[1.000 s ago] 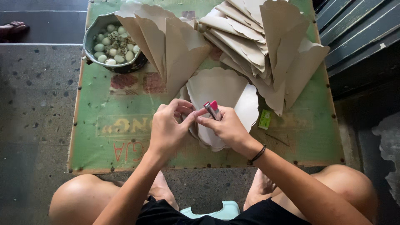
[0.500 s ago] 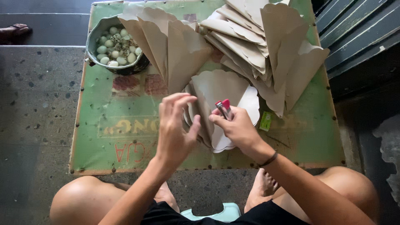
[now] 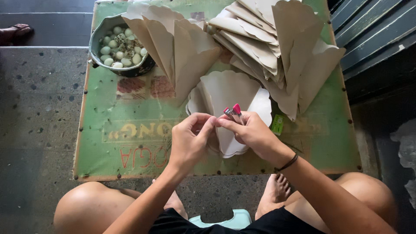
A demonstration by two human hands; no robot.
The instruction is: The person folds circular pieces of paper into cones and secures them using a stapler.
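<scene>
My right hand grips a small stapler with a pink-red top, its nose pointing up and away. My left hand is curled beside it, thumb and forefinger pinched together right at my right hand's fingertips, apparently on the edge of a tan scalloped paper sheet. That sheet belongs to a small stack of round scalloped sheets lying on the green table under both hands. What exactly sits between the left fingertips is hidden.
Finished paper cones are piled at the back middle and back right. A metal bowl of small pale eggs stands at the back left. A small green packet lies right of my hand. Another person's sandalled foot shows at far left.
My left hand had lifted with fingers spread half a second ago; it has now come back down and pinched shut next to the stapler. The right hand kept the stapler, shifting slightly.
</scene>
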